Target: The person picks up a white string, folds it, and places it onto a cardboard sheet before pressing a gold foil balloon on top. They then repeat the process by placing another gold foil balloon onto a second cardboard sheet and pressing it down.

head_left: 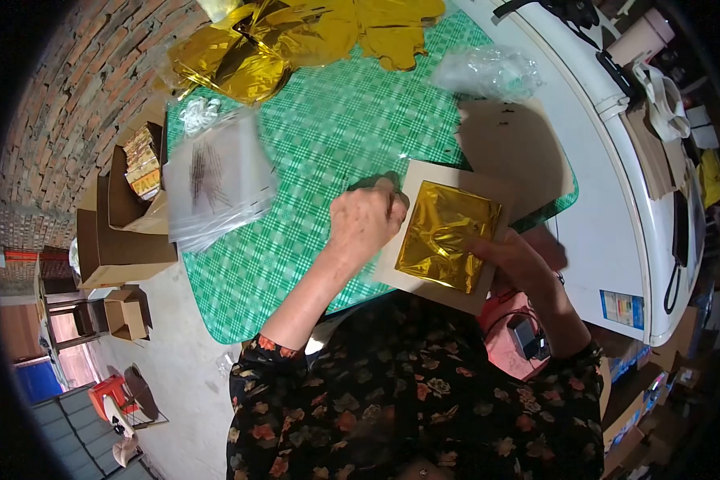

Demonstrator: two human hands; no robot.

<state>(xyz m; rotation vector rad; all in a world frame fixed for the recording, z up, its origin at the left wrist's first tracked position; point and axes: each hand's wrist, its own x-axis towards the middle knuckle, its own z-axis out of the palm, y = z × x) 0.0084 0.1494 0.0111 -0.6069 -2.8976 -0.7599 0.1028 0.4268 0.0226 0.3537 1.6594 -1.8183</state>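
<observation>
A folded gold foil piece (446,232) lies flat on a beige cardboard sheet (480,178), tilted at the table's front edge. My right hand (516,260) grips the sheet's right side, thumb on top of the foil and the other fingers hidden beneath. My left hand (366,212) is closed in a pinch beside the sheet's left edge. What its fingertips hold, if anything, cannot be made out. A stack of clear plastic bags (220,176) lies left of my hands. Spread gold foil sheets (312,40) cover the far end of the table.
The table has a green checked cover (312,128). Crumpled clear plastic (488,72) sits at its far right, near a brown cardboard piece (528,144). A white appliance (592,184) borders the right side. Open cardboard boxes (128,254) stand to the left by a brick wall (72,112).
</observation>
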